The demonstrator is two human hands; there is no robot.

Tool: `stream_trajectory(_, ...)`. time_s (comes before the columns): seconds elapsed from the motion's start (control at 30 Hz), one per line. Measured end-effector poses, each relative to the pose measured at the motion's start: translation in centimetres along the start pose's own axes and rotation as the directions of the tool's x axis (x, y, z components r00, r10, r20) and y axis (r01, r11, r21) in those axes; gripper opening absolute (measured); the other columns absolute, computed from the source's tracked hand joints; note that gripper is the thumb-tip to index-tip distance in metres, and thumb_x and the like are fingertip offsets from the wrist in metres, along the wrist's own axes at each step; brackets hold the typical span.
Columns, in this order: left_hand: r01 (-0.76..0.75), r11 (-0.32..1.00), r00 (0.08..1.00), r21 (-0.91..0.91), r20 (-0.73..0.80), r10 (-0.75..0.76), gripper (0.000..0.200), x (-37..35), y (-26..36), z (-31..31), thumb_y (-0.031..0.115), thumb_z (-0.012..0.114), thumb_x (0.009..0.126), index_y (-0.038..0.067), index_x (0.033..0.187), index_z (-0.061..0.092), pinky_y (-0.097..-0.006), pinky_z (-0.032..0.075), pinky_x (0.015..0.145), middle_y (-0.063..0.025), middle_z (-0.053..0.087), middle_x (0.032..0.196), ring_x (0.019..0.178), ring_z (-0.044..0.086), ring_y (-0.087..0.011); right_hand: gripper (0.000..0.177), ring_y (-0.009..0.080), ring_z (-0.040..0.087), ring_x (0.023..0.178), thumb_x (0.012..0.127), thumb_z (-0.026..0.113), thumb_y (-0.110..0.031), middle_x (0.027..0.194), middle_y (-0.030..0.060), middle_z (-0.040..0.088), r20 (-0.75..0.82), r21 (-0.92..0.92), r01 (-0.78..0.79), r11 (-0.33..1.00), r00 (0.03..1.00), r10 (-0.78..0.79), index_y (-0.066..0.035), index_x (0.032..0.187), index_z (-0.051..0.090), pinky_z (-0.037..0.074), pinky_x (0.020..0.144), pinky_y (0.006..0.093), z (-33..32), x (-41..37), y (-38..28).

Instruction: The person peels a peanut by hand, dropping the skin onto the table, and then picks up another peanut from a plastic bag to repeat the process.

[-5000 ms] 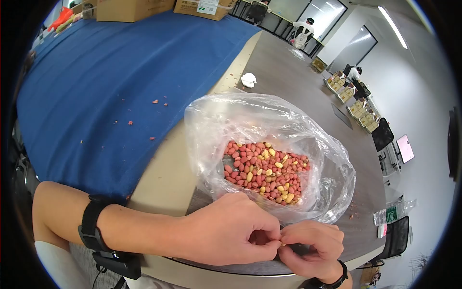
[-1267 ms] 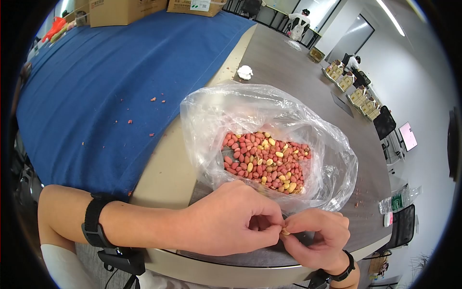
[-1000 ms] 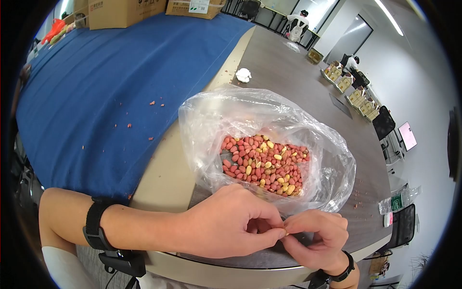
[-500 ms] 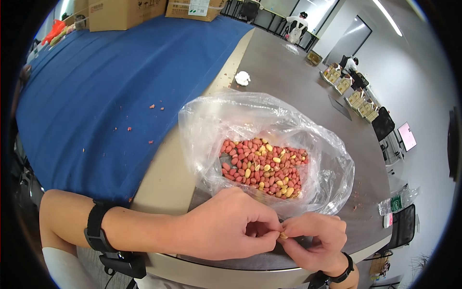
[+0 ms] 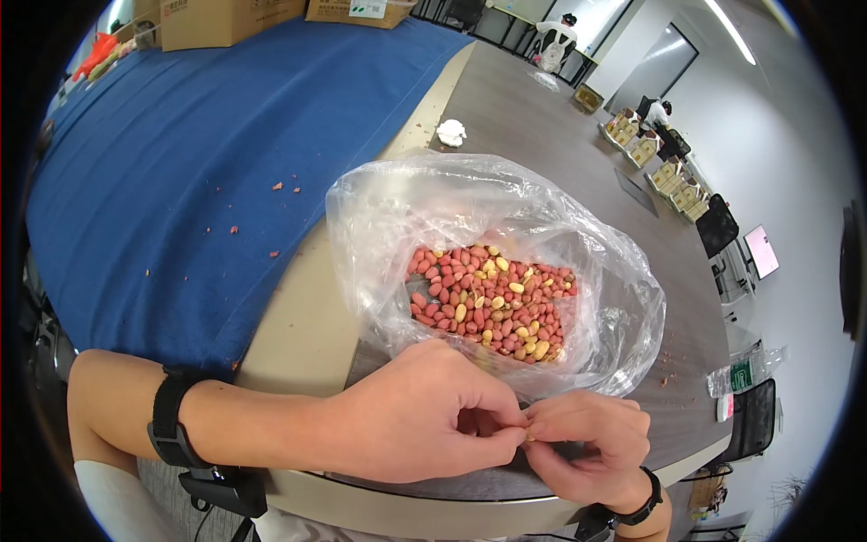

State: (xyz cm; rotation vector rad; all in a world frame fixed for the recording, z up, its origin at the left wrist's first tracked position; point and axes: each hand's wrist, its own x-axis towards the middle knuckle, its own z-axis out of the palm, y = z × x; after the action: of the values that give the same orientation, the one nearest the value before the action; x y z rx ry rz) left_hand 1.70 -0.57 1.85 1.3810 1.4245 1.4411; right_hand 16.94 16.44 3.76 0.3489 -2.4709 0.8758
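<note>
A clear plastic bag (image 5: 379, 212) lies open on the dark table, with many red-skinned peanuts (image 5: 433, 289) and some pale peeled ones (image 5: 516, 287) inside. In front of it, near the table's edge, my left hand (image 5: 420, 415) and my right hand (image 5: 587, 443) meet fingertip to fingertip. Both are pinched round a small peanut (image 5: 529, 435), which is mostly covered by the fingers. Each wrist wears a black strap.
Blue cloth (image 5: 199, 163) with reddish skin bits covers the left side. Crumpled white tissue (image 5: 451, 133) lies beyond the bag. Cardboard boxes (image 5: 217, 23) stand at the back left. A plastic bottle (image 5: 745, 372) is at right. Two people sit in the background.
Both hands stay together in a pinch, with slight finger movement; less of the peanut shows between them. The view has shifted slightly, and the bag appears a little higher.
</note>
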Motion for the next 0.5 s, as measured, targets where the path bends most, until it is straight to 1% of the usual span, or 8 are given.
stream_trajectory(0.13, -0.001, 1.000, 1.000, 0.003, 0.011, 0.001, 0.013, 0.03, 0.11, -0.12, 0.009, 0.073, 0.089, 0.001, 0.098, 0.077, -0.0224, 0.047, 0.051, -0.0030, 0.070, 0.067, 0.056, 0.058, -0.0032, 0.026, 0.0234, 0.074, 0.070, 0.065, 0.076, 0.013, 0.077, 0.0118, 0.072, -0.020, 0.006, 0.021, 1.000, 1.000, -0.021, 0.000, 0.087, 0.068, 0.060, 0.063, 0.0301, 0.04, 0.08, 0.00)
stream_trajectory(0.27, 0.005, 1.000, 1.000, -0.018, 0.019, -0.005, 0.012, -0.03, -0.04, -0.05, 0.008, 0.072, 0.089, 0.001, 0.097, 0.077, -0.0220, 0.047, 0.051, -0.0021, 0.070, 0.068, 0.056, 0.058, -0.0032, 0.027, 0.0230, 0.074, 0.069, 0.066, 0.076, 0.013, 0.077, 0.0130, 0.073, -0.008, 0.009, 0.015, 1.000, 1.000, -0.015, 0.000, 0.087, 0.067, 0.059, 0.062, 0.0293, -0.06, 0.17, -0.17)
stream_trajectory(0.33, 0.040, 0.999, 0.999, 0.014, 0.020, -0.040, 0.012, -0.06, 0.16, -0.07, 0.009, 0.073, 0.090, 0.001, 0.098, 0.076, -0.0219, 0.048, 0.051, -0.0016, 0.070, 0.069, 0.056, 0.059, -0.0036, 0.027, 0.0228, 0.074, 0.068, 0.065, 0.076, 0.013, 0.077, 0.0139, 0.073, 0.000, 0.006, -0.028, 1.000, 1.000, 0.028, 0.000, 0.087, 0.067, 0.059, 0.062, 0.0286, -0.14, 0.22, -0.35)
stream_trajectory(0.5, -0.015, 1.000, 1.000, -0.005, 0.001, 0.015, 0.012, 0.02, -0.17, 0.16, 0.010, 0.073, 0.091, 0.001, 0.099, 0.076, -0.0222, 0.048, 0.051, -0.0020, 0.071, 0.070, 0.056, 0.060, -0.0042, 0.027, 0.0227, 0.074, 0.068, 0.065, 0.076, 0.012, 0.077, 0.0143, 0.073, 0.011, -0.012, -0.017, 1.000, 1.000, 0.017, 0.000, 0.087, 0.067, 0.058, 0.062, 0.0285, -0.26, 0.20, -0.28)
